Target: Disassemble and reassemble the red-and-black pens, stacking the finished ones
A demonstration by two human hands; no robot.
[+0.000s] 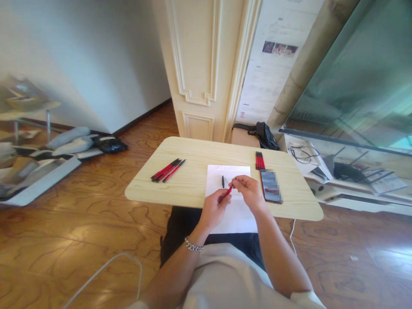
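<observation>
My left hand (215, 207) is closed around a red pen (228, 189) above a white sheet of paper (232, 212) on a small light wooden table (189, 189). My right hand (247, 192) pinches the upper tip of the same pen. A small black pen cap (222, 181) lies on the paper just left of the hands. Several red and black pens (168, 170) lie in a loose pile on the table's left. Another bundle of red pens (259, 160) lies at the table's back right.
A dark phone (271, 186) with a blurred screen lies right of the paper. A black bag (265, 135) sits behind the table by a cream pillar. A low shelf with routers and cables (344, 171) stands at right. Grey cushions (72, 141) lie on the wood floor at left.
</observation>
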